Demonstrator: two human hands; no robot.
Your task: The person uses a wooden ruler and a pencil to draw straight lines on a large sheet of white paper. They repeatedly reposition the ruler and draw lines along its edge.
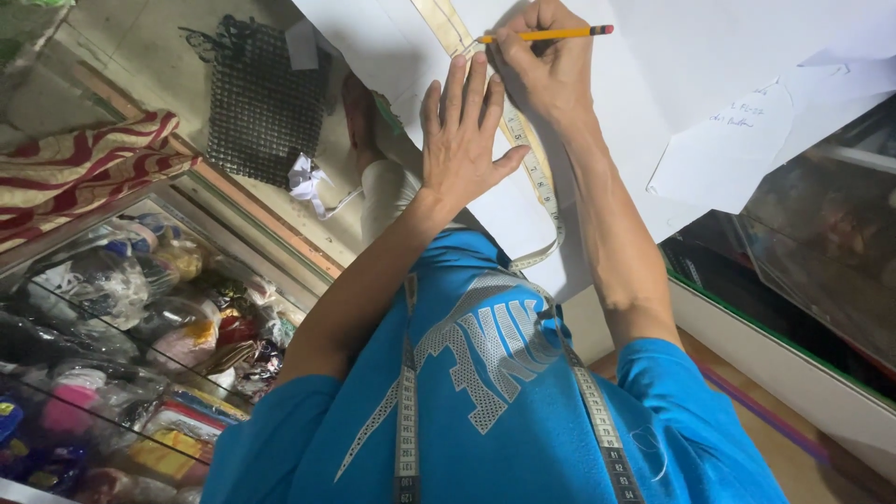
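Bright overhead light washed the white paper [709, 56] beyond my right hand [546, 70] almost blank; my hands cast soft shadows, and the edges bent and dimmed.

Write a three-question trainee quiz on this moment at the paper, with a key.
1. True or false: the left hand lies flat, fingers spread, on the wooden ruler and the white paper.
2. What does the right hand grip?
A. scissors
B. a yellow pencil
C. a piece of chalk
3. Fill in: a measuring tape hangs around the person's neck over a ____ shirt.

Key
1. True
2. B; its tip sits beside the ruler's edge, near the left fingertips.
3. Blue
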